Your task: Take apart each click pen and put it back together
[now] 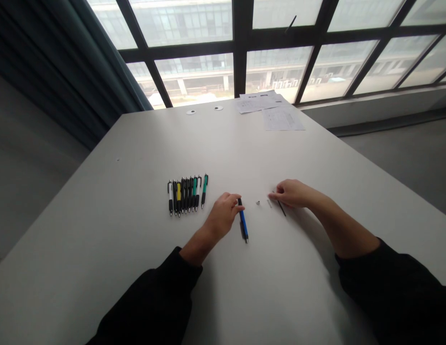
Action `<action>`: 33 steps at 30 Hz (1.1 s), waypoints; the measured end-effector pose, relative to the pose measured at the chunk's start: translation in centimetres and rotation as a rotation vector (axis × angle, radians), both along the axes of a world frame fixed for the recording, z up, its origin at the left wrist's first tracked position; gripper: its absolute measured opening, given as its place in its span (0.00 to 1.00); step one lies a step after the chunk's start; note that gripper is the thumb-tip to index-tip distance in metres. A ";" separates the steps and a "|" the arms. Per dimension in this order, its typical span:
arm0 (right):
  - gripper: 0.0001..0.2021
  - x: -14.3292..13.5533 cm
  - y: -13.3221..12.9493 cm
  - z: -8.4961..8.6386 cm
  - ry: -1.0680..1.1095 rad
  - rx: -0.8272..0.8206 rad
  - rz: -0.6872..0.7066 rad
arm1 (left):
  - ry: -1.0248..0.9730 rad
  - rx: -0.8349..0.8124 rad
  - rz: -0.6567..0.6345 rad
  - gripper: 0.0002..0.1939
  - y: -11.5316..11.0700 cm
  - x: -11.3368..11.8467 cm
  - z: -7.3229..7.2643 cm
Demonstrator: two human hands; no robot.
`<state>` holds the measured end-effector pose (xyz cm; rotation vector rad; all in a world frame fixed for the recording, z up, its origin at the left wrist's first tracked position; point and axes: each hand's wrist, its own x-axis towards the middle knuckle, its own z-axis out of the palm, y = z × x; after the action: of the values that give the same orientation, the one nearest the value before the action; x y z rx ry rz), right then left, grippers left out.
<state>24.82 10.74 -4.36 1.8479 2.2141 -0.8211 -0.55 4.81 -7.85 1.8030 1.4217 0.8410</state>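
Note:
My left hand is closed round the black grip end of a blue pen barrel, whose clip end points toward me. To the right, the fingers of my right hand pinch near the top of a thin dark pen refill that lies slanted at the table. Between the hands are a small metal pen tip and a thin spring. The far ends of the barrel and the refill are partly hidden by my fingers.
Left of my left hand lies a row of several pens, black, white, yellow and green. Printed papers and two white oval pieces lie at the far edge of the white table. Windows and a dark curtain stand behind.

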 end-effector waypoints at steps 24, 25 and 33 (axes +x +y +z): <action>0.22 0.5 0.1 -0.4 0.032 -0.011 0.012 | -0.144 -0.002 0.077 0.06 0.4 -1.3 -1.6; 0.22 0.5 0.0 -0.4 0.033 -0.009 0.013 | -0.137 0.002 0.075 0.06 0.4 -1.3 -1.5; 0.21 0.4 -0.1 -0.2 0.042 -0.020 0.010 | -0.090 0.023 0.065 0.05 0.3 -1.2 -1.2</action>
<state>25.20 10.64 -4.57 1.8263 2.2294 -0.8844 -1.72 5.07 -9.02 1.7218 1.4245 0.9637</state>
